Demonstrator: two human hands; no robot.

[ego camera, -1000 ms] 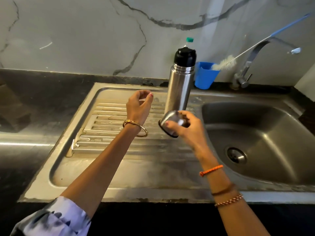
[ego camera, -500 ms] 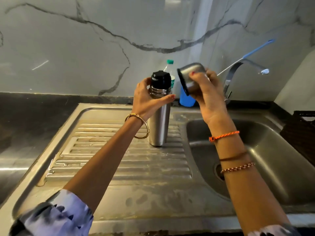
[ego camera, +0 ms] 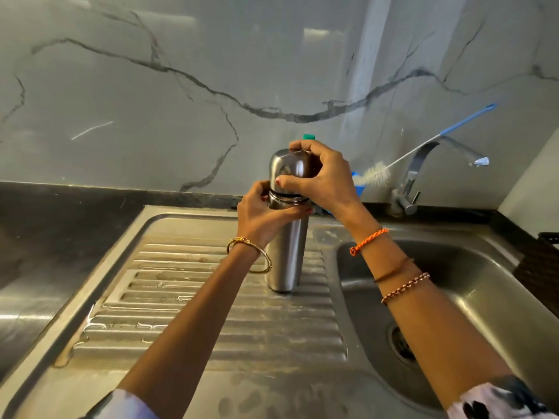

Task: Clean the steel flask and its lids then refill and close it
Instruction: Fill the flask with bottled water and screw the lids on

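The steel flask (ego camera: 286, 255) stands upright on the ribbed drainboard (ego camera: 211, 313) of the sink. My left hand (ego camera: 263, 216) grips the flask around its neck. A steel cup lid (ego camera: 287, 170) sits over the flask's top, covering the black inner lid. My right hand (ego camera: 320, 176) holds this cup lid from above and the right, fingers curled round it. A narrow dark gap shows between the lid's rim and the flask's shoulder.
The sink basin (ego camera: 484, 297) with its drain lies to the right. A tap (ego camera: 420, 176) stands at the back right, with a blue-handled bottle brush (ego camera: 423, 146) leaning from a blue holder (ego camera: 358, 186). A green bottle cap (ego camera: 308, 136) peeks out behind my right hand. A dark basket (ego camera: 544, 261) sits far right.
My right hand brought the steel cup lid from beside the flask down onto its top, hiding the black inner lid. My left hand kept its grip on the neck.
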